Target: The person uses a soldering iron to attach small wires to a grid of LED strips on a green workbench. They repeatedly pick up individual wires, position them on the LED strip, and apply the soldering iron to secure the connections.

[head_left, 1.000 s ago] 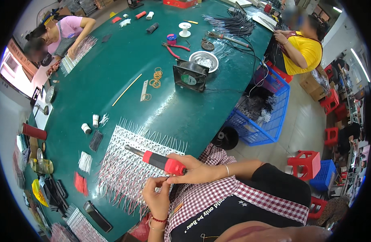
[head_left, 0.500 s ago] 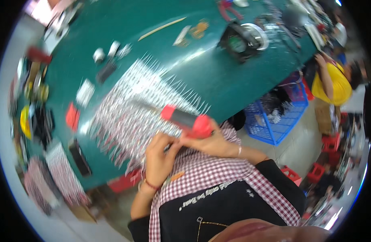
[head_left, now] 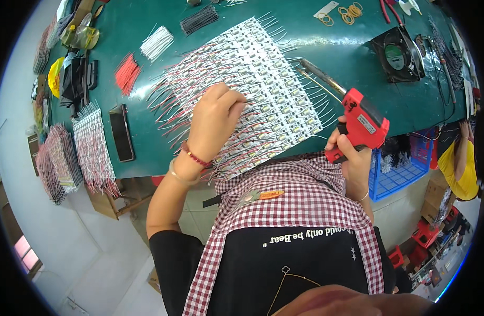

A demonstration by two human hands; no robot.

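Two wired panels point(head_left: 78, 152) overhang the green table's point(head_left: 147, 37) left near edge, with one black phone point(head_left: 121, 131) just beside them. Farther in lie one red wire bundle point(head_left: 127, 73), one white wire bundle point(head_left: 156, 43) and one black wire bundle point(head_left: 198, 20). The left hand point(head_left: 215, 118) rests palm down on the one large board of small modules point(head_left: 268, 79) near the table's front edge, fingers curled against its rows, gripping nothing that can be told. The right hand point(head_left: 352, 155) has its fingers wrapped tight round one red soldering gun point(head_left: 360, 124), tip over the board's right edge. One black fan point(head_left: 397, 52) sits toward the right edge.
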